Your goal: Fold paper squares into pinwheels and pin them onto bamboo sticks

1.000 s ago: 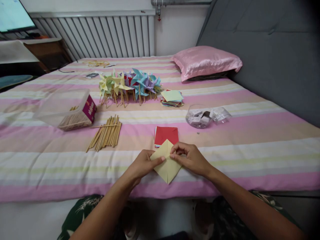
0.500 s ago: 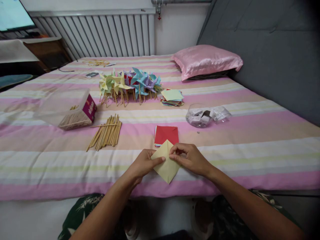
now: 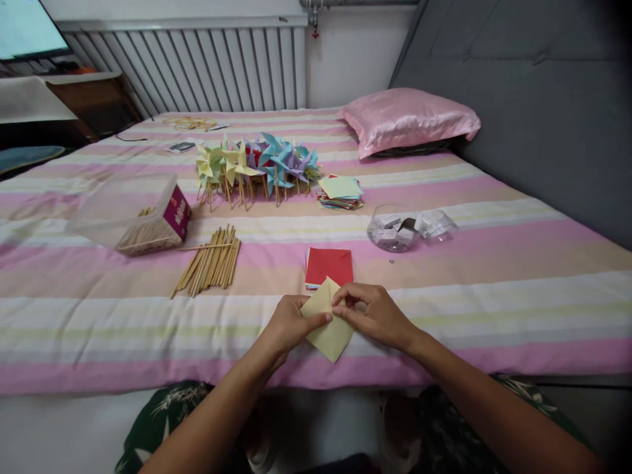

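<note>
The pale yellow paper square (image 3: 330, 328) lies at the near edge of the striped bed (image 3: 494, 296), turned like a diamond, and much of it is hidden: the left hand (image 3: 289, 324) covers its left corner with the thumb pressed on top, and the right hand (image 3: 372, 315) covers its right corner, thumb and forefinger closed in a pinch on the paper near its middle. How the sheet is creased under those fingers cannot be made out. Just beyond it, touching or nearly so, sits a small stack of paper with a red sheet (image 3: 329, 266) on top; the colours beneath show only as thin edges. To the left lies a loose bundle of wooden sticks (image 3: 209, 260), and farther left a clear plastic box (image 3: 129, 214) on its side, with more sticks inside. To the right of the red stack a clear round tub (image 3: 394, 230) holds small pale items, probably folded slips, too small to tell, with its clear lid (image 3: 437, 224) lying beside it. Farther off stands a row of paper pinwheels (image 3: 257, 164) beside a stack of coloured sheets (image 3: 340, 193). A pink pillow (image 3: 407, 120) rests at the far right. A screen (image 3: 27, 29) at the far left is cut off by the frame.
</note>
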